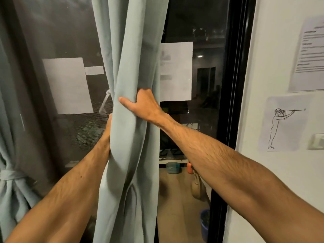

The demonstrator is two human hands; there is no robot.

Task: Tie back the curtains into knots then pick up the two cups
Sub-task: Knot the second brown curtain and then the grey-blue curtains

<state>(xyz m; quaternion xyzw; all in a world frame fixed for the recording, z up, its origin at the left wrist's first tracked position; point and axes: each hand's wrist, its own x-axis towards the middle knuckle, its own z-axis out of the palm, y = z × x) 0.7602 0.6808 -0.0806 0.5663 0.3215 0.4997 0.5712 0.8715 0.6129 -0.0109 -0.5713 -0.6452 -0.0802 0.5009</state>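
Both forearms reach up to the hanging curtain: right hand clamps the gathered folds, thumb across the front; left hand is behind the cloth, grip indeterminate. Left-edge curtain is already knotted. Step judged: bunching the second curtain; next, loop the fabric below the fingers into a knot.

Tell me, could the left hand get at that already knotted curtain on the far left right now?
Probably not at once. The left hand is behind the gathered curtain, apparently holding it with the right hand. Nothing seems to block the way to the knotted curtain, so letting go should suffice.
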